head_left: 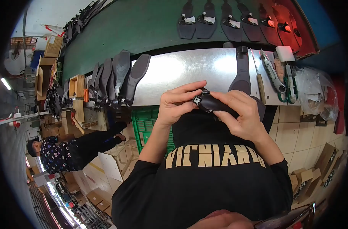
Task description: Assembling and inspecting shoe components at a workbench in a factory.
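**Black shoe upper with buckle, held in two hands over a steel workbench**

Item: black shoe upper (214, 104), glossy, with a small square metal buckle (197, 100) at its left end. Long axis runs roughly left to right, dipping slightly toward the right; the buckle end points toward the left hand.

Left hand (176, 105): fingers curled, thumb and forefinger pinched closed on the buckle end.

Right hand (240, 114): fingers bent over the top of the upper, thumb beneath, gripping its right portion. Most of that end is hidden under the fingers.

Position: the upper spans the gap between both hands, above the near edge of the steel workbench (181, 72).

Adjacent: a dark shoe sole (242, 72) lying lengthwise on the bench just behind the right hand; a row of soles (117, 78) leaning at the bench's left end; a utility knife (271, 72) to the right.
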`<control>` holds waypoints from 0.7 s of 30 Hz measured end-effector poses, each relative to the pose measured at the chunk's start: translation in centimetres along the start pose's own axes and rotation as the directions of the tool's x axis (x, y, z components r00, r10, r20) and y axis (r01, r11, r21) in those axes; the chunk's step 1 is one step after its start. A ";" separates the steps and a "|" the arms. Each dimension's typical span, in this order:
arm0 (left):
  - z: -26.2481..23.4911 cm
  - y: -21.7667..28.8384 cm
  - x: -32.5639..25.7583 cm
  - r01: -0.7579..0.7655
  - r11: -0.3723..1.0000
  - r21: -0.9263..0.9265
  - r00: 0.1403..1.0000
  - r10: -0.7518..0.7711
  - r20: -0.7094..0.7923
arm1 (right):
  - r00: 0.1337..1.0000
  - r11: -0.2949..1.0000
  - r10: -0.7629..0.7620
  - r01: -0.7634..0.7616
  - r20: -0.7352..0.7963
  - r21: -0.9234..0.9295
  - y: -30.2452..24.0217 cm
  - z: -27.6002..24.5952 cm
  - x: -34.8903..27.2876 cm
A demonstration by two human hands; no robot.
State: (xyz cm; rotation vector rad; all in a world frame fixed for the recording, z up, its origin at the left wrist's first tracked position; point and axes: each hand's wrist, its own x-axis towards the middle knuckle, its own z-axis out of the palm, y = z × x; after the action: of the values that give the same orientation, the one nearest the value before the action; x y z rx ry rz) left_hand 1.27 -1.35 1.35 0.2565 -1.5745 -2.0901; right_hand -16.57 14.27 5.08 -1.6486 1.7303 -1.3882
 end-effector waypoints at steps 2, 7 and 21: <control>-0.2 -0.3 0.1 -0.020 0.999 0.029 0.999 0.019 0.039 | 1.000 0.999 -0.012 0.012 -0.002 -0.042 -0.1 0.0 -0.1; -0.5 -0.4 -0.1 -0.001 0.996 0.091 0.993 -0.009 0.115 | 0.999 0.989 -0.009 0.014 0.034 -0.148 -0.3 0.3 -0.2; 2.3 -1.2 -0.4 0.171 0.982 0.081 0.976 -0.158 -0.148 | 0.981 0.980 0.191 -0.188 -0.043 0.056 1.4 2.0 -0.8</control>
State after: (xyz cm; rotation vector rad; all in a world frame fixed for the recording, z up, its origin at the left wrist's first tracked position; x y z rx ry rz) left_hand 0.22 1.05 0.86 0.5734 -1.6153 -2.0722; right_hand -15.49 13.95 2.81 -1.3930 1.8104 -1.3809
